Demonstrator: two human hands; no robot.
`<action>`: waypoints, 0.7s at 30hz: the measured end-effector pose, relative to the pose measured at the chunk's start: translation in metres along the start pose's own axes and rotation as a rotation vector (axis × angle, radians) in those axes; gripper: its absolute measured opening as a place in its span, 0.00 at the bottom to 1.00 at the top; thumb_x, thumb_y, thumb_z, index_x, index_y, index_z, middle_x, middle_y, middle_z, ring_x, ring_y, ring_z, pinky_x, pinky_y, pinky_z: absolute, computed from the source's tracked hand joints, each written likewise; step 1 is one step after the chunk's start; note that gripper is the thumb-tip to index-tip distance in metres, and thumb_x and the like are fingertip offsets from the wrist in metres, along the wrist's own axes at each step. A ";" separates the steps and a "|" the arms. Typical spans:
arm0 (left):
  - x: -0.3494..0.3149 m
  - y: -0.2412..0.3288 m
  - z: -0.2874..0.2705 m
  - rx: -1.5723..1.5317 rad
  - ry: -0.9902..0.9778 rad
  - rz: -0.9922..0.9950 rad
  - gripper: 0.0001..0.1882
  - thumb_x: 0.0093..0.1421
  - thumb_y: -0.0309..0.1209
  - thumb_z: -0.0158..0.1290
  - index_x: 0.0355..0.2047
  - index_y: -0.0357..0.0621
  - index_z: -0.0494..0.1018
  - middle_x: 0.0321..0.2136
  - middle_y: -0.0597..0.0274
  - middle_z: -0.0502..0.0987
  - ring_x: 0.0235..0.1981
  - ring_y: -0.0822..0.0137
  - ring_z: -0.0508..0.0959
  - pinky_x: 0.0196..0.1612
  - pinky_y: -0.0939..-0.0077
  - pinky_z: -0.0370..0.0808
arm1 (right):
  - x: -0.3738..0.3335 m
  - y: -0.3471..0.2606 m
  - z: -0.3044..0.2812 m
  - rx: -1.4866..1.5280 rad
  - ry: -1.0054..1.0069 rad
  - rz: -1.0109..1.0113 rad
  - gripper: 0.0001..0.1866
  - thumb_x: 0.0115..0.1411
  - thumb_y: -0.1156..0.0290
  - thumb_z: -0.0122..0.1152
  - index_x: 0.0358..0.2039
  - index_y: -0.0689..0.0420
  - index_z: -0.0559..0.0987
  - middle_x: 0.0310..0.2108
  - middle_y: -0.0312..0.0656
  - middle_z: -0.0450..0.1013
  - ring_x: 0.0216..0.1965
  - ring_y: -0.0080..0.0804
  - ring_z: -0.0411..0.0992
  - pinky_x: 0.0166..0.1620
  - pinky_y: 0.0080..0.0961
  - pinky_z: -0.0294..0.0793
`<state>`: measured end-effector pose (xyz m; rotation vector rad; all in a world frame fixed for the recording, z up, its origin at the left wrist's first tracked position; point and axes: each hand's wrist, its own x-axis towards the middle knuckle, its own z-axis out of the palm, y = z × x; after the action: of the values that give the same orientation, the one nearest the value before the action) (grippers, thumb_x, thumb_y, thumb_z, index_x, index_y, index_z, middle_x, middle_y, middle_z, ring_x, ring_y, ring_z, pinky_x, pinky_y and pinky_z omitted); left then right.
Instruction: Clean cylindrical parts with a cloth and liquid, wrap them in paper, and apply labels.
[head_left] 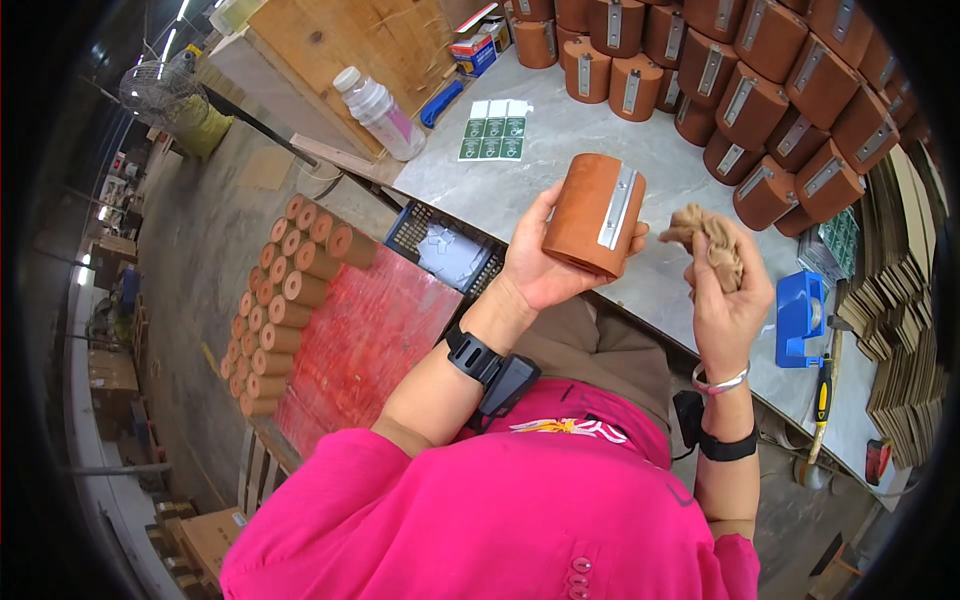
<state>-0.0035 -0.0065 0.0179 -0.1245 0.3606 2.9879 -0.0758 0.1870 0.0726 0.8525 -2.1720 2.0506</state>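
Observation:
My left hand (527, 262) is closed around a reddish-brown cylinder (580, 215), its thumb on one side and its fingertips showing on the other. A silver metal strip (619, 208) runs lengthwise on the cylinder's curved side. The cylinder is held slightly tilted, above the table's near edge. To its right, apart from it, my right hand (733, 305) grips a crumpled brown cloth (705, 238) between thumb and fingers.
Many similar cylinders (720, 90) stand stacked at the far right of the grey table (440, 180). Green-and-white labels (493, 130), a bottle (378, 110), a blue tape dispenser (797, 320) and a hammer (829, 390) lie around. Paper-brown rolls (280, 310) pile on a red board (360, 345) at left.

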 end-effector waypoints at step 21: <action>0.017 0.003 -0.027 -0.419 -0.278 -0.047 0.44 0.63 0.62 0.42 0.65 0.36 0.56 0.58 0.45 0.65 0.59 0.49 0.69 0.56 0.51 0.75 | 0.017 0.058 -0.055 -0.577 0.045 -0.371 0.20 0.49 0.83 0.62 0.45 0.62 0.77 0.45 0.51 0.76 0.47 0.51 0.73 0.51 0.38 0.72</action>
<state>-0.0186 -0.0143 -0.0095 0.2378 -0.2946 2.9296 -0.1322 0.2308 0.0333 1.0069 -2.1872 1.1735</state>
